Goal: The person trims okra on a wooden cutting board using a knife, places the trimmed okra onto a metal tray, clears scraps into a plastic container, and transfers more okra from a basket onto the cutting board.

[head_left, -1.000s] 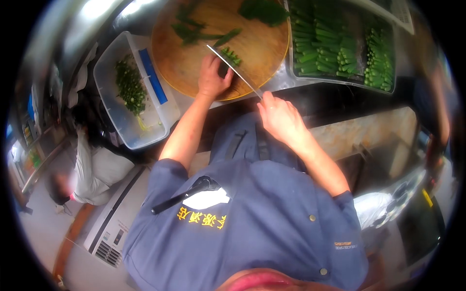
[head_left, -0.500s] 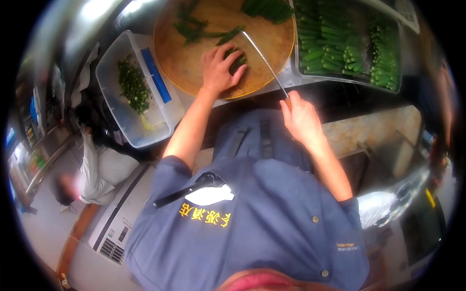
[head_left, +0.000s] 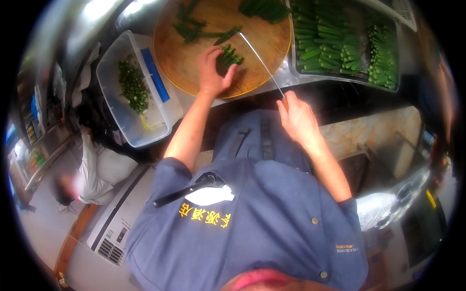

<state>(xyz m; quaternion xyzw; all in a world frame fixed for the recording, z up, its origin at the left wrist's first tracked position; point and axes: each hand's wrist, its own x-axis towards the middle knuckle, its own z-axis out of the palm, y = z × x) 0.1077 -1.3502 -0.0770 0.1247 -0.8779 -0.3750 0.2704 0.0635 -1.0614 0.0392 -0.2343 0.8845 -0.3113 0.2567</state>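
On the round wooden cutting board, a small bunch of okra lies with its stem ends toward me. My left hand is at its left side, thumb and fingers spread around it; whether the fingertips touch it I cannot tell. Wrapped round the handle of a knife, my right hand is at the board's near right. The blade points away from me across the board, its tip beside a loose okra pod. More loose green pods lie at the far left of the board.
Left of the board stands a clear plastic bin holding cut green pieces. A tray of okra in rows is at the right. More okra lies at the board's far edge. Another person is at the far left.
My left hand has drawn back slightly to the left and its fingers have lifted off the okra bunch, which now shows more. The knife has shifted a little left with my right hand.
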